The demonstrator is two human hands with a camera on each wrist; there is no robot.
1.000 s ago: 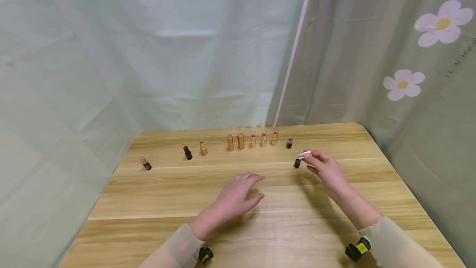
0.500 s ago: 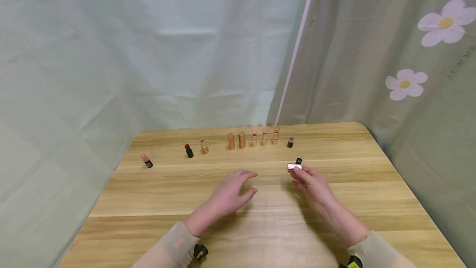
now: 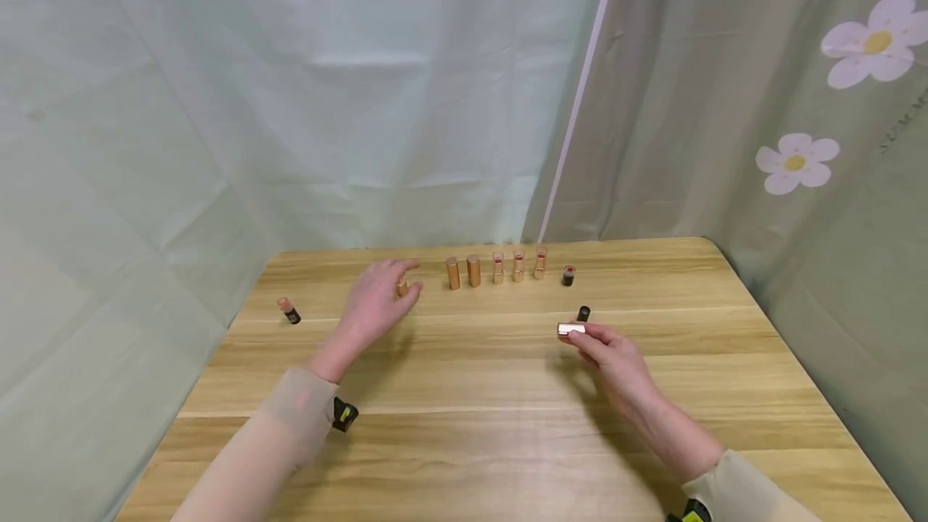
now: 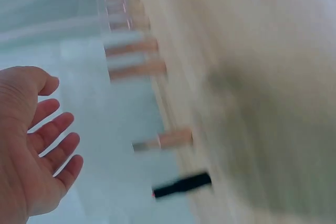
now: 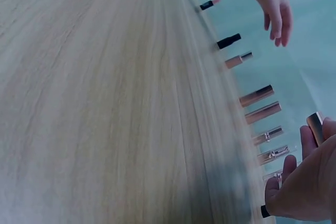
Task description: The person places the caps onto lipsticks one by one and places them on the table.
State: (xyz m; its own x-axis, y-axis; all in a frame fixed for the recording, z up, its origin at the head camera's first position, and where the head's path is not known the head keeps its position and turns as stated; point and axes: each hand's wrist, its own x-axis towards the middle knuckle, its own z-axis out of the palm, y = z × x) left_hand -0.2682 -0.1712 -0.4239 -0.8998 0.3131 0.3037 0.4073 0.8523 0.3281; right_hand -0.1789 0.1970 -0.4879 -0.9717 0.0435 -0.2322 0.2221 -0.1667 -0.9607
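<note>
My right hand (image 3: 623, 369) pinches a shiny rose-gold lipstick cap (image 3: 570, 329) between thumb and fingers, close over the table. Just behind it stands a small black cap (image 3: 583, 313). My left hand (image 3: 375, 300) hovers at the back left, fingers loosely spread and holding nothing. It overlaps an uncapped gold lipstick (image 3: 402, 287) in the head view and hides the black lipstick (image 4: 184, 184) beside it. In the left wrist view both lipsticks stand upright on the table, apart from the fingers.
Two closed gold tubes (image 3: 464, 271) stand at the back middle. Right of them are several clear-capped lipsticks (image 3: 518, 267) and a short black pot with a red top (image 3: 569, 275). Far left is a peach-and-black lipstick (image 3: 288, 310). A curtain (image 3: 406, 103) hangs behind the wooden table (image 3: 493, 425).
My left hand has moved left and away from me, from the middle of the table to the uncapped lipsticks. My right hand has come slightly back toward me and left with the cap.
</note>
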